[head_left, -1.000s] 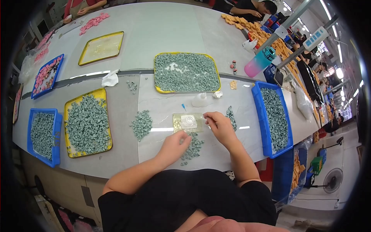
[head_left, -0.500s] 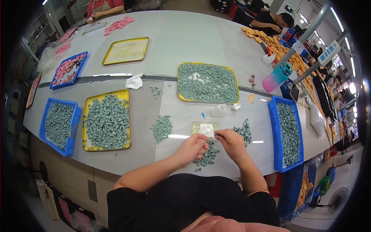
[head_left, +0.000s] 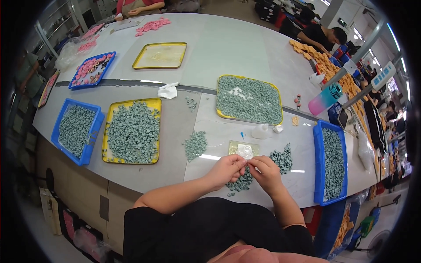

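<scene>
Left hand: my left hand (head_left: 229,171) is curled, thumb and fingers drawn toward a pinch; I cannot tell whether the tips fully meet or have hold of anything.
Right hand: my right hand (head_left: 265,172) bends in from the right, its fingertips just beside those of the left; how tightly they close, and on what, I cannot tell.
Work pad: a yellowish pad (head_left: 232,148) lies on the table (head_left: 175,122) just beyond my fingertips, bearing a white round piece (head_left: 244,151).
Near heap: small grey-green pieces (head_left: 237,186) lie beneath and nearer than my hands, partly hidden by them.
Side heaps: a left heap (head_left: 195,145) and a right heap (head_left: 282,158) of like pieces flank the pad.
Beyond the pad: a blue pointed tip (head_left: 242,136) and a white bottle (head_left: 260,131) lie near it.
Trays: a far yellow tray (head_left: 237,92) and a left yellow tray (head_left: 151,102) hold more such pieces.
Crates: a left blue crate (head_left: 93,140) and a right blue crate (head_left: 319,175) also contain them.
</scene>
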The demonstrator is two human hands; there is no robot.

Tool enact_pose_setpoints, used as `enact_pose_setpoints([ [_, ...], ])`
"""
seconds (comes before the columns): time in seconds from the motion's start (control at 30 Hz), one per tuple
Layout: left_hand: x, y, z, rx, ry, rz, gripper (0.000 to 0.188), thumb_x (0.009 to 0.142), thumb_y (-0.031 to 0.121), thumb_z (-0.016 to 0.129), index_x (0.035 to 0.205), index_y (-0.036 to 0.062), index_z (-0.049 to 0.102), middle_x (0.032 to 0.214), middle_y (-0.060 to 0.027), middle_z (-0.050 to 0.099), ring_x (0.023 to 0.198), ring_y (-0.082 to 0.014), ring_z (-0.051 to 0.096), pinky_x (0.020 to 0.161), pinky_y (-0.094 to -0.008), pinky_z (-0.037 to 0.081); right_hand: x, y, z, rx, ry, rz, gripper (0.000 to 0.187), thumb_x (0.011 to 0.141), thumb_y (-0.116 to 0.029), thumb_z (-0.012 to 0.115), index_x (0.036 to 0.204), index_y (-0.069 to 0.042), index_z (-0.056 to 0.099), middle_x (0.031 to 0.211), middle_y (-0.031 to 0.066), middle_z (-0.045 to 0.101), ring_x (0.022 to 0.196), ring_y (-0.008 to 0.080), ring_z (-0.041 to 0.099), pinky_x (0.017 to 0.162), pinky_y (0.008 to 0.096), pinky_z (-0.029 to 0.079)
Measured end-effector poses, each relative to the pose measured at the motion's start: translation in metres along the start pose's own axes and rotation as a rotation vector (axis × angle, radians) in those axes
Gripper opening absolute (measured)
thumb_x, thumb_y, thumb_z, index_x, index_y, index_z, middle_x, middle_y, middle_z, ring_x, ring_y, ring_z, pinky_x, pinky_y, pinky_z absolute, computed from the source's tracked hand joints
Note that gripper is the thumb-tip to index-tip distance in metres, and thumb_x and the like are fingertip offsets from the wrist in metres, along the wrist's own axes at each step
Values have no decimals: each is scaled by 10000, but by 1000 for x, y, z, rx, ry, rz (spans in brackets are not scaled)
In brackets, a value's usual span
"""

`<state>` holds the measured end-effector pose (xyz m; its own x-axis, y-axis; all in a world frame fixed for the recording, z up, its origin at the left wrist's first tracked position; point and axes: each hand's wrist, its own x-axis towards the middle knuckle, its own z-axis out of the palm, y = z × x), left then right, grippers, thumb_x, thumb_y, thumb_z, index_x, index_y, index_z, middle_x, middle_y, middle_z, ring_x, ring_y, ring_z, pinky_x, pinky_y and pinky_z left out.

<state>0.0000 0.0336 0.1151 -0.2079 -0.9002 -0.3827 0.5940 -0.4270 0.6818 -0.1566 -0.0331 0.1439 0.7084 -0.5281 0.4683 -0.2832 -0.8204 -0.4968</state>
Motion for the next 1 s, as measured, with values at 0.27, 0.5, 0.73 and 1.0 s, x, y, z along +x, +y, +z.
enact_pose_setpoints([
  [0.27, 28, -18, -17, -175, 206, 184, 141, 919, 156, 473, 902, 25, 520, 664, 17, 441, 478, -44, 318, 408, -189, 246, -9, 36, -16, -64, 133, 155, 145, 707, 35, 650, 841, -14, 629, 787, 98, 619, 685, 224, 596, 609, 288, 479],
  [0.5, 50, -29, -25, -294, 281, 293, 174, 911, 126, 458, 982, -30, 488, 725, -3, 438, 525, -53, 336, 431, -187, 256, -32, 63, -29, 9, 130, 351, 101, 761, 26, 608, 855, -4, 634, 769, 98, 621, 678, 200, 588, 611, 267, 460],
  [0.73, 56, -13, -31, -365, 355, 287, 168, 884, 84, 449, 1000, -37, 469, 748, -27, 448, 526, -54, 334, 422, -189, 257, -51, 74, 3, -11, -114, 217, 200, 732, 12, 597, 927, -29, 613, 890, 94, 619, 778, 255, 595, 669, 318, 482],
  [1.0, 22, 1, -45, -309, 357, 271, 117, 876, 101, 494, 941, 7, 519, 642, 17, 433, 485, -42, 343, 407, -182, 243, -15, 27, 49, -271, -357, -38, 213, 717, -59, 496, 914, -48, 577, 891, 87, 577, 816, 261, 551, 691, 354, 456],
])
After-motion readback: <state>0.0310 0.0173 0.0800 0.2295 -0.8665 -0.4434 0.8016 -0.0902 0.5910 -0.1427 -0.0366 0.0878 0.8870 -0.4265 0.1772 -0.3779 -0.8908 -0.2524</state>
